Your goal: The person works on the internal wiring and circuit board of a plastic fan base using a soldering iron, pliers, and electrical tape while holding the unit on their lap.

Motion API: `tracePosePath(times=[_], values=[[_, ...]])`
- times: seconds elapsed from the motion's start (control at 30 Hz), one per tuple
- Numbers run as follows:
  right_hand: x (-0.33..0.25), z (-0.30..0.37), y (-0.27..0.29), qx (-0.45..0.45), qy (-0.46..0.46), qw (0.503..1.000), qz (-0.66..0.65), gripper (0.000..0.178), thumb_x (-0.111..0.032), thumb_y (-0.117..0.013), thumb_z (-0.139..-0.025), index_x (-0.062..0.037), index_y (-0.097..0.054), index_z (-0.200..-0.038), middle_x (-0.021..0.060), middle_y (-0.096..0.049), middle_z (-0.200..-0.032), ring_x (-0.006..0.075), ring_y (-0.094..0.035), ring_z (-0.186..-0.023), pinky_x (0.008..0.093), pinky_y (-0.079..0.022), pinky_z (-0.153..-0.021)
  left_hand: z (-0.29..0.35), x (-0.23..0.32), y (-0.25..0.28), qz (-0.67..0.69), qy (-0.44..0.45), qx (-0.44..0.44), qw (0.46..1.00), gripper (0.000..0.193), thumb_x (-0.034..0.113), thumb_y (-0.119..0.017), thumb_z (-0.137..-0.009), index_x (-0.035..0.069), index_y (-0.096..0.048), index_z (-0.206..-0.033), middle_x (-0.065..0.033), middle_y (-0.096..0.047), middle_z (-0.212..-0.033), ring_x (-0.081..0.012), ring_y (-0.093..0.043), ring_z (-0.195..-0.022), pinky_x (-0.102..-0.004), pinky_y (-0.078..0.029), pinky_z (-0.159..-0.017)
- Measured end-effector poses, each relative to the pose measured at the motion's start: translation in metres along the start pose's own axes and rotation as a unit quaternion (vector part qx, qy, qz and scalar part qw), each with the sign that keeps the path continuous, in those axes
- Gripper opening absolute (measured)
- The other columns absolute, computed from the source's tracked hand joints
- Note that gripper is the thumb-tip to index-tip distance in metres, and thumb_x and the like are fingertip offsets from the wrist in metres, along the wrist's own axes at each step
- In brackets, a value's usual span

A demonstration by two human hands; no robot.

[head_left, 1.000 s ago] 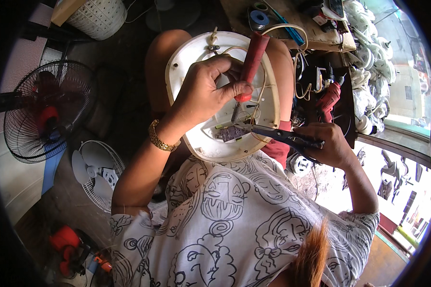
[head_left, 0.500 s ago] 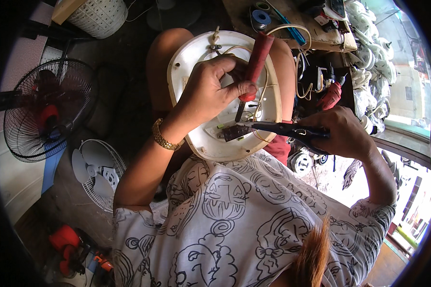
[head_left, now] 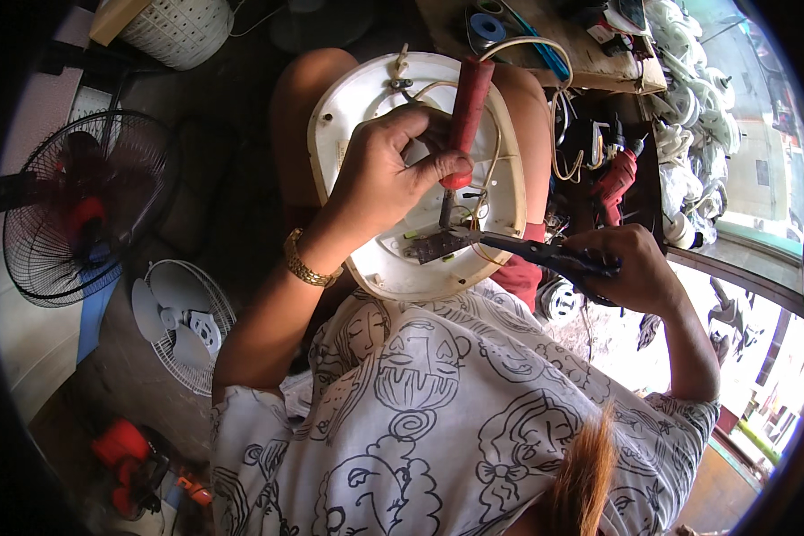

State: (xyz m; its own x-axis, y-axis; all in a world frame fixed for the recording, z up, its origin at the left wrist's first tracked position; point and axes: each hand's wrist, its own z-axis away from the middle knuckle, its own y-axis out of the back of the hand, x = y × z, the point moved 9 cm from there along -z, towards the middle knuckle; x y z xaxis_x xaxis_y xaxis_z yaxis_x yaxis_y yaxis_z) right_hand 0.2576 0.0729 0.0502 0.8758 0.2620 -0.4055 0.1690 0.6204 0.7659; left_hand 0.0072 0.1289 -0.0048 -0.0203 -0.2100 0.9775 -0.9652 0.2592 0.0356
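Across my lap lies a white oval plastic base point(head_left: 393, 277), its hollow underside up, with thin wires inside. My left hand point(head_left: 393, 170) is closed around the red handle of a soldering iron point(head_left: 471, 112), tip pointing down. That tip is at or close to a small dark circuit board point(head_left: 439, 247) in the lower part of the base; exact contact is too small to tell. My right hand point(head_left: 632, 268) grips long-nose pliers point(head_left: 513, 247) with dark handles. Their jaws reach the board's edge beside the iron's tip; what they pinch is unclear.
A pale cord point(head_left: 573, 67) loops from the iron toward a wooden table point(head_left: 598, 76) bearing a solder spool point(head_left: 486, 29). To the right lie a red power drill point(head_left: 616, 183) and piled white parts point(head_left: 683, 107). Fans, one black-caged point(head_left: 85, 210) and one grey-bladed point(head_left: 174, 317), stand left.
The soldering iron has shifted slightly left and stands more upright. My right hand has moved a little down, tilting the pliers more steeply; their jaws remain by the board.
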Motion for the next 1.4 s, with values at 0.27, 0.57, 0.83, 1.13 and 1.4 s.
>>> tracePosePath(times=[0.27,0.57,0.83,1.13,1.4], values=[[0.002,0.0,0.002,0.024,0.025,0.999,-0.001,0.042,-0.012,-0.082,-0.073,-0.0125,-0.077,-0.115,0.01,-0.077,-0.094,0.0256,-0.077,-0.084,0.0367,-0.061,-0.075,0.0,-0.002,0.001,0.013,0.019,-0.011,1.0,0.026,0.015,-0.084,-0.088,0.0,-0.07,-0.104,-0.0003,-0.069,-0.096,-0.0073,-0.061,-0.09,-0.0256,-0.05,-0.085],[-0.015,-0.005,0.015,0.046,0.076,0.995,0.045,0.041,-0.01,-0.082,-0.073,-0.0122,-0.077,-0.114,0.009,-0.077,-0.1,0.0252,-0.077,-0.085,0.0371,-0.062,-0.075,0.001,0.006,0.001,0.017,0.0,0.018,1.0,0.019,0.01,-0.081,-0.089,-0.003,-0.07,-0.098,-0.0079,-0.074,-0.089,-0.0129,-0.068,-0.081,-0.0292,-0.054,-0.077],[-0.023,-0.016,0.02,0.032,0.118,0.99,0.067,0.038,-0.012,-0.081,-0.074,-0.01,-0.077,-0.111,0.0098,-0.078,-0.103,0.028,-0.075,-0.088,0.0386,-0.059,-0.077,0.003,0.01,-0.001,-0.007,-0.039,0.026,0.999,0.018,0.008,-0.081,-0.088,-0.003,-0.07,-0.097,-0.0087,-0.074,-0.09,-0.0139,-0.069,-0.081,-0.0297,-0.055,-0.078],[-0.019,-0.03,0.019,-0.011,0.118,0.992,0.047,0.036,-0.008,-0.08,-0.074,-0.0065,-0.078,-0.11,0.0109,-0.078,-0.095,0.0286,-0.075,-0.082,0.0379,-0.058,-0.076,0.007,0.004,-0.003,-0.004,0.007,0.004,1.0,0.027,0.016,-0.085,-0.087,0.0,-0.07,-0.103,-0.001,-0.07,-0.096,-0.0073,-0.061,-0.088,-0.0259,-0.05,-0.083],[-0.018,-0.031,0.026,-0.01,0.095,0.995,0.027,0.035,-0.012,-0.082,-0.074,-0.0069,-0.078,-0.109,0.0094,-0.077,-0.091,0.026,-0.075,-0.075,0.0353,-0.058,-0.071,0.003,0.015,0.009,0.028,-0.056,0.057,0.996,0.019,0.011,-0.081,-0.088,-0.003,-0.07,-0.097,-0.0069,-0.073,-0.087,-0.0121,-0.068,-0.081,-0.0279,-0.054,-0.076]])
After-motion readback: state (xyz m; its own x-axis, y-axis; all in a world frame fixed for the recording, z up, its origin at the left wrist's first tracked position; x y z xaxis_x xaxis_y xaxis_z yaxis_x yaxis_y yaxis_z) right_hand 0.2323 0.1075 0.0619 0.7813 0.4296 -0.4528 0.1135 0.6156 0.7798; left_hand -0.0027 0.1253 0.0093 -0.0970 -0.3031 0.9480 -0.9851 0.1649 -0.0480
